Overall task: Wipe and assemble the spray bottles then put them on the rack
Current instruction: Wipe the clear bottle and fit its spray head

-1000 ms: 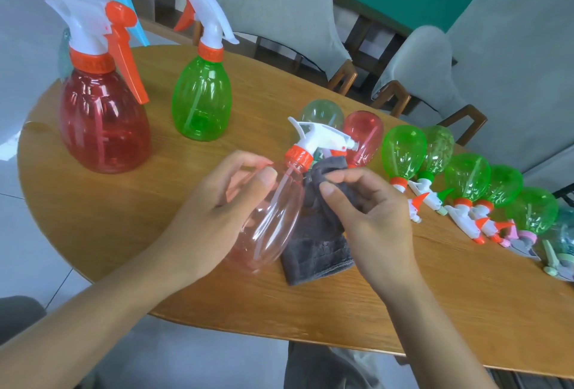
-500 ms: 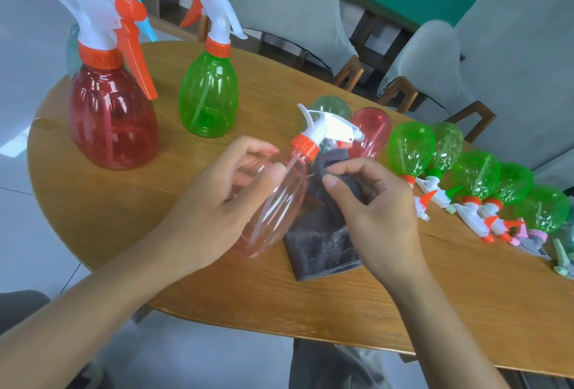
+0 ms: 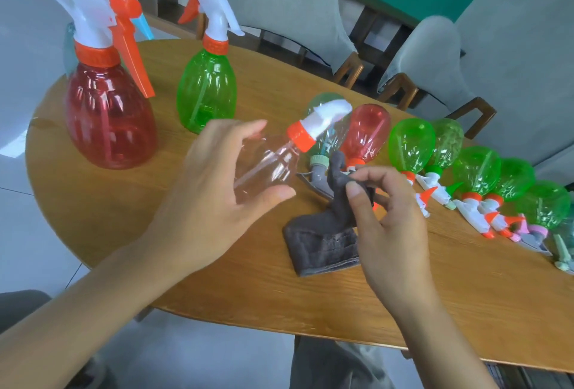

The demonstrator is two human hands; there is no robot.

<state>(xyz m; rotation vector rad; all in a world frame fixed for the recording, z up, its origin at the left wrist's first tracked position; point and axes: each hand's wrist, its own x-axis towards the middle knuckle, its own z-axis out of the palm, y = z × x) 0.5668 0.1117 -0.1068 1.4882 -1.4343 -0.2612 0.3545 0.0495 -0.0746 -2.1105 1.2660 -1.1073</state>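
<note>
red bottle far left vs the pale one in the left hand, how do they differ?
The red bottle stands upright on the table; the pale bottle is tilted, held off it by the left hand. The red bottle is deep red; the pale bottle is nearly clear pink. The red bottle looks bigger, though nearer. Both have a white sprayer and an orange collar.

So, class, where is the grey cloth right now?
Centre of the head view: the grey cloth lies on the table, its top pinched by the right hand.

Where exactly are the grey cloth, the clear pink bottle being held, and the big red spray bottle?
grey cloth (image 3: 323, 241): head view, its flat lower fold.
clear pink bottle (image 3: 267, 162): head view, its body.
big red spray bottle (image 3: 108, 118): head view, its belly.
</note>
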